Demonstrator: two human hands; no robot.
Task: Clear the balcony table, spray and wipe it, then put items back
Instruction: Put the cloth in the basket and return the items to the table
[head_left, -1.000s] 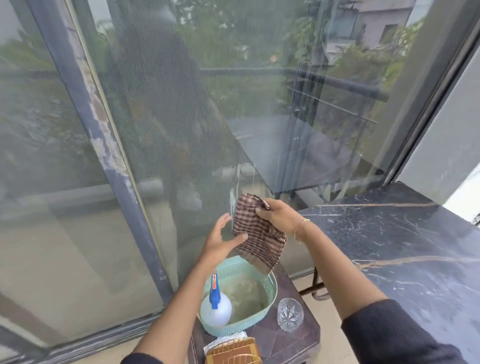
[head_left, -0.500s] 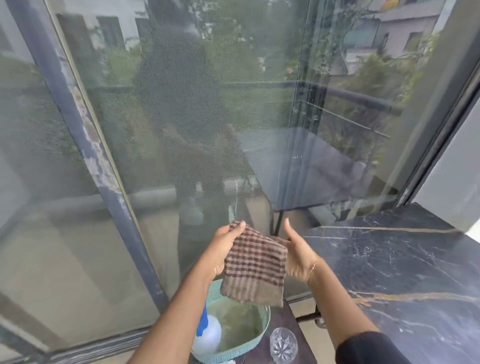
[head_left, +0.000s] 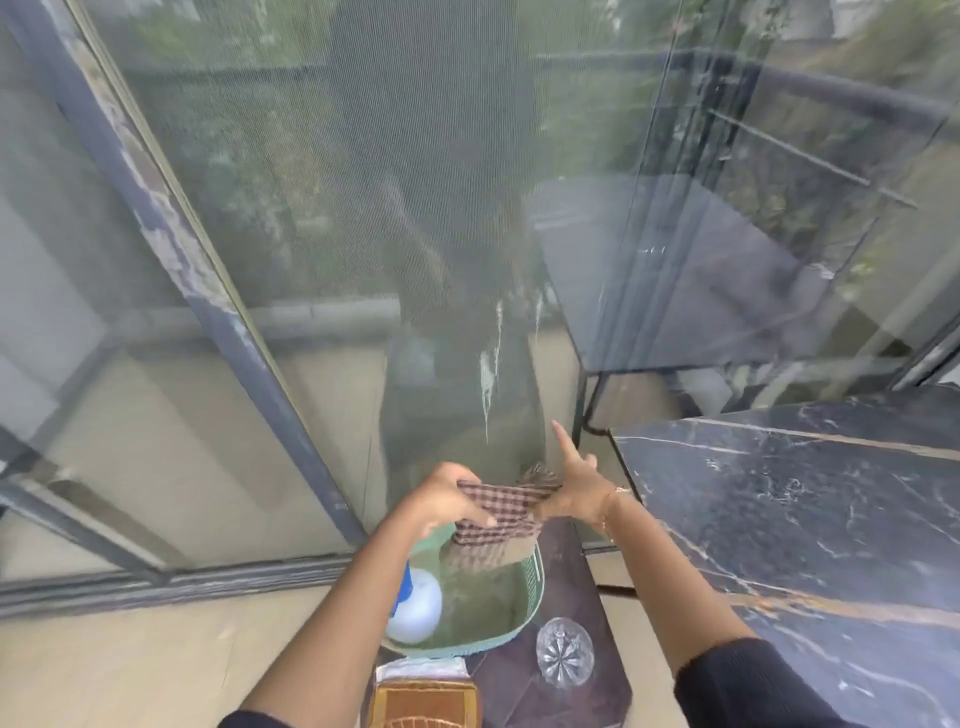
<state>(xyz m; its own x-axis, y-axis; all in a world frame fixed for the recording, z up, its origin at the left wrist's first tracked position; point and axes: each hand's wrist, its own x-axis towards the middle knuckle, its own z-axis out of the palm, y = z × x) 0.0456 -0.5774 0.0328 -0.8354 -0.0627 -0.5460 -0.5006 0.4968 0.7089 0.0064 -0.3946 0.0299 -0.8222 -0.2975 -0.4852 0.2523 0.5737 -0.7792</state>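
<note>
A brown checked cloth (head_left: 496, 525) is stretched between my two hands above the mint green basin (head_left: 532, 597). My left hand (head_left: 447, 499) grips its left edge with closed fingers. My right hand (head_left: 574, 491) pinches its right edge, with the index finger pointing up. The cloth's lower part hangs down into the basin. A white spray bottle with a blue top (head_left: 415, 605) stands inside the basin, partly hidden by my left forearm. The dark marble table (head_left: 810, 519) lies to the right with a bare top.
The basin sits on a small dark side table (head_left: 561, 686), together with a cut-glass bowl (head_left: 564, 652) and a wicker holder with tissues (head_left: 423, 696). A glass sliding door with a mesh screen (head_left: 363, 260) stands close ahead. Beige floor tiles (head_left: 156, 665) lie at the left.
My left hand has taken hold of the cloth's left edge. Both hands have lowered the cloth toward the basin, and it is now spread sideways between them. The camera has tilted down.
</note>
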